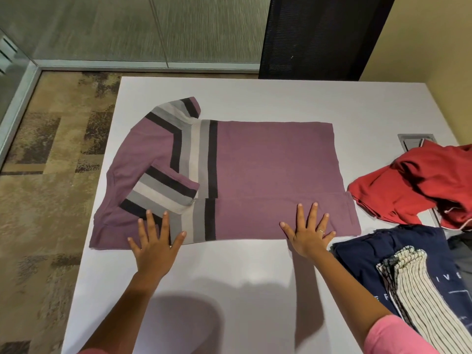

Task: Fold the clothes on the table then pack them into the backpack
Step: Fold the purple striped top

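A mauve sweater (268,159) with grey, white and black stripes lies spread flat across the white table (229,290), one sleeve folded in over its body. My left hand (155,241) presses flat on its near edge by the striped part, fingers spread. My right hand (310,231) lies flat with spread fingers on the sweater's near edge further right. A crumpled red garment (413,182) sits at the right. In front of it a folded navy shirt (362,259) lies with a striped cream cloth (419,295) on top. No backpack is in view.
A black mesh chair back (319,37) stands behind the table's far edge. A metal cable hatch (411,141) is set in the table at the right. Patterned carpet (51,162) lies left of the table, with a glass wall behind.
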Available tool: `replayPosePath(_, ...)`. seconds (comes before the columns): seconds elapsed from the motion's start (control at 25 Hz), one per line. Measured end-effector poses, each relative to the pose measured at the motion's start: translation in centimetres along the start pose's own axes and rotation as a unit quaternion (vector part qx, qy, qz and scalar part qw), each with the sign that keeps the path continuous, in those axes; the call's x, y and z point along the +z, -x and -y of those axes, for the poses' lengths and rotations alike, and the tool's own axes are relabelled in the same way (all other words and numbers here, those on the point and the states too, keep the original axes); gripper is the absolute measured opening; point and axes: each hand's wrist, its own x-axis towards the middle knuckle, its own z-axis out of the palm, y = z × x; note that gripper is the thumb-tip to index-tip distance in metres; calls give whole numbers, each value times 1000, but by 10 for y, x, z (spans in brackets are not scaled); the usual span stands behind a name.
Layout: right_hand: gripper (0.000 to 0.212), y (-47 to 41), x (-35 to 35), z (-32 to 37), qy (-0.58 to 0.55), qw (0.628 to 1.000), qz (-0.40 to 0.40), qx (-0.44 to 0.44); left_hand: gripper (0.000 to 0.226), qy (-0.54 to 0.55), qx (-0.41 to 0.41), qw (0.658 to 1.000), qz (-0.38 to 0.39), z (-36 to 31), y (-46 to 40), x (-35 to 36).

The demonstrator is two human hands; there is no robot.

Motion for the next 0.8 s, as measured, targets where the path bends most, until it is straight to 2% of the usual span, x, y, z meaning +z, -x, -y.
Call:
replayPosePath(0.24, 103, -19, -23, -23, -29, 998, 19, 53, 87, 3, -18, 1000, -7, 16, -2, 0)
replayPosePath(0.36, 106, -29, -34, -22, -25, 997, 32, 68, 75, 19, -32, 999, -34, 15, -3, -2)
replayPosePath(0.4, 101, -31, -39, -19, -31, 997, 8, 70, 66, 31, -40, 997, -50, 13, -6, -7)
replayPosePath(0.48, 83, -39, -50, -11, -52, 992, -88, 68, 43, 54, -64, 991, -103, 9, -20, -23)
replayPosePath(0.56, 65, -52, -66, 0, -58, 982, -172, 44, 29, 63, -83, 984, -145, 7, -48, -46)
replayPosePath(0.72, 46, -105, -111, 27, -28, 973, -219, -73, 25, 130, -47, 974, -179, 5, -130, -99)
replayPosePath(0.8, 39, -137, -135, 38, -22, 965, -228, -126, 31, 159, -64, 971, -168, 6, -174, -120)
